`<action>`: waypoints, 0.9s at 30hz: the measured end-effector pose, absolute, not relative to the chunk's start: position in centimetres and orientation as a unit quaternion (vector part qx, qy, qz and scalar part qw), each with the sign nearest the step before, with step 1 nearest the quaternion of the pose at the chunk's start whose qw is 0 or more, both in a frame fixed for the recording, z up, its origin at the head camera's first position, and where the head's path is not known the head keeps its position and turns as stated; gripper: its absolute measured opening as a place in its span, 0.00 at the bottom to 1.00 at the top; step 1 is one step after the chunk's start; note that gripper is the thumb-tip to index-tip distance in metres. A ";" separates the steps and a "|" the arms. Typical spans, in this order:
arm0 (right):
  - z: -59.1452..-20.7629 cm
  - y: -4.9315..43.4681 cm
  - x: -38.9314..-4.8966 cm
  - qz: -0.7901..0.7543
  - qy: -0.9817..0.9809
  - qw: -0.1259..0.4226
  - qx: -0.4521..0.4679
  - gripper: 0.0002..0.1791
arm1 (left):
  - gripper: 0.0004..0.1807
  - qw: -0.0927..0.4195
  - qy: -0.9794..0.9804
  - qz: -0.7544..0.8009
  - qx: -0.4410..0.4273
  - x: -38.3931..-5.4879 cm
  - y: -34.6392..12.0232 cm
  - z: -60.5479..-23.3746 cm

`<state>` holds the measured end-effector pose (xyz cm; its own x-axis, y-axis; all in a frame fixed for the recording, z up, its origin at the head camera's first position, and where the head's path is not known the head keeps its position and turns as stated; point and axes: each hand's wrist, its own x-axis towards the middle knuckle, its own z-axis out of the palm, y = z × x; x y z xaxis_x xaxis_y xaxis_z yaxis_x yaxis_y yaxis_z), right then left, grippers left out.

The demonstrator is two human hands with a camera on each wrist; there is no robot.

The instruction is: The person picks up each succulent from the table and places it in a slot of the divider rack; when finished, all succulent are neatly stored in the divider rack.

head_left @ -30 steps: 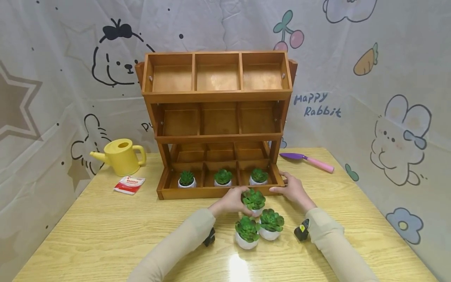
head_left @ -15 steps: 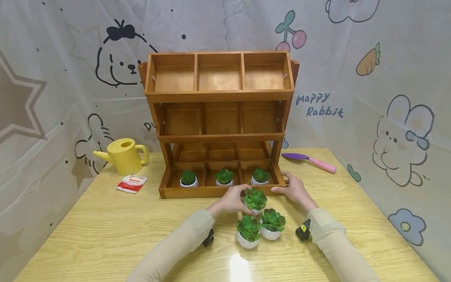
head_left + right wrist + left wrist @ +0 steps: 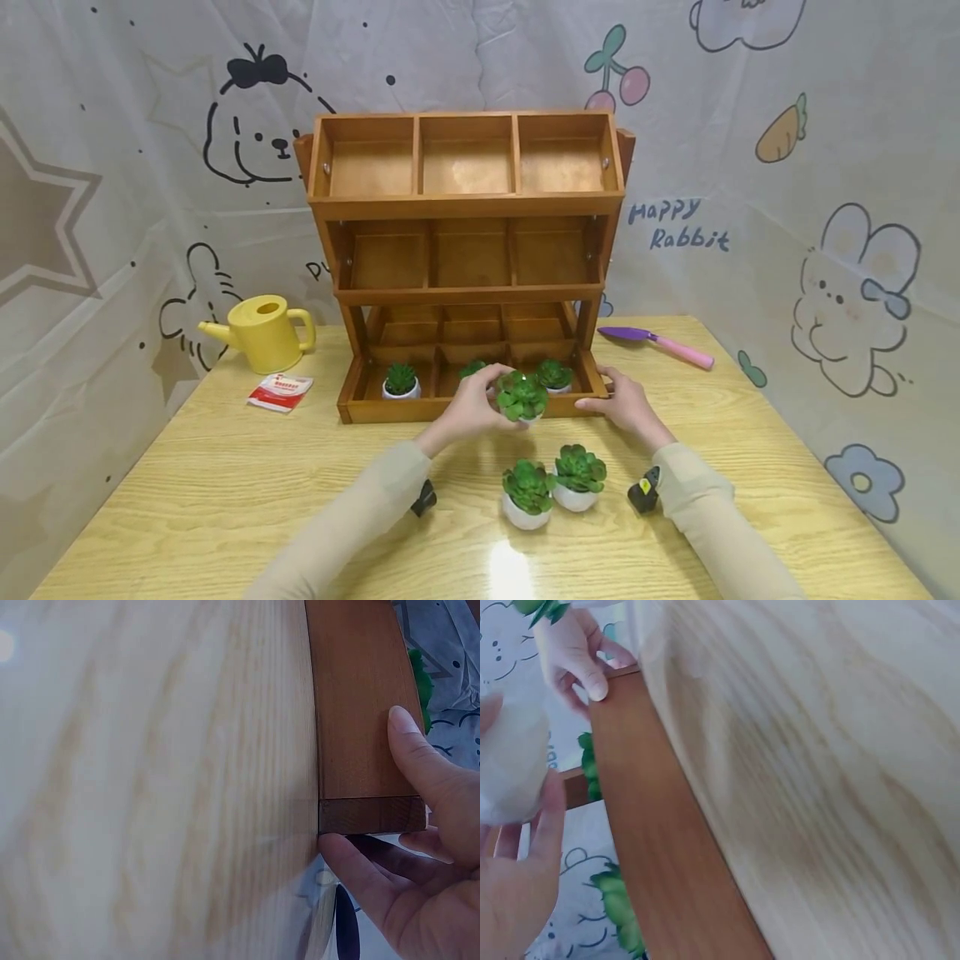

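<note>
Table [image 3: 225, 500] edge on your left slants toward you from beside the yellow watering can [image 3: 262, 335], which sits at 9 o'clock (head view as the dial, 12 pointing away from you). Red-and-white packet [image 3: 280, 392] lies at 8, near that edge, print too small to read. Wide stretch of wood grain from there to your left sleeve [image 3: 352, 521], so decent elbow room. Few black letters on the backdrop [image 3: 112, 217] at 10 get cut off by the wooden rack [image 3: 465, 205].

Rack's bottom tray has the left succulent [image 3: 401, 380] in its left compartment. Your left hand [image 3: 468, 408] at 6 has thumb and fingers gripping the held succulent [image 3: 522, 396] by its white pot, at 5, in front of the tray lip; can't tell the gap. Middle succulent [image 3: 471, 367] is mostly hidden behind that hand. Two loose succulents [image 3: 578, 471] stand side by side at 5:30, and the right succulent [image 3: 553, 375] is in its compartment.

Your right hand [image 3: 624, 406] at 4 grips the tray's end, thumb on the front board. Pink-handled trowel [image 3: 656, 346] lies at 3:30 near the right table edge; backdrop reads "Happy Rabbit" at 2.
</note>
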<state>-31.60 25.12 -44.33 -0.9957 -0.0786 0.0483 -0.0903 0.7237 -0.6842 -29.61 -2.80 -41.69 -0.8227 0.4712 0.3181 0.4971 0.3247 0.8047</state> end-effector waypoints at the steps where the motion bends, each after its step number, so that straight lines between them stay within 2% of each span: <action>1: -44.3 25.1 -31.6 0.370 -0.928 0.008 0.044 0.48 | 0.34 0.031 -0.808 -0.511 -0.291 -29.6 -2.9 -41.5; 9: -44.4 25.1 -31.6 0.368 -0.929 0.006 0.047 0.48 | 0.34 0.174 -0.770 -0.568 -0.234 -30.1 -3.7 -40.0; 17: -44.4 25.2 -31.7 0.371 -0.928 0.006 0.042 0.48 | 0.33 0.286 -0.733 -0.573 -0.230 -30.6 -4.9 -38.4; 21: -44.5 25.2 -31.8 0.374 -0.926 0.008 0.045 0.48 | 0.34 0.321 -0.720 -0.578 -0.212 -30.8 -5.5 -37.5; 27: -44.7 25.4 -31.9 0.365 -0.929 0.013 0.053 0.48 | 0.34 0.345 -0.704 -0.595 -0.179 -31.4 -6.9 -36.2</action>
<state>-31.86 25.38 -44.66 -0.9940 -0.0898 0.0623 -0.1082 0.7280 -0.6770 -31.40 -6.90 -36.19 -0.6982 -0.1582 0.6982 0.6620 0.2288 0.7138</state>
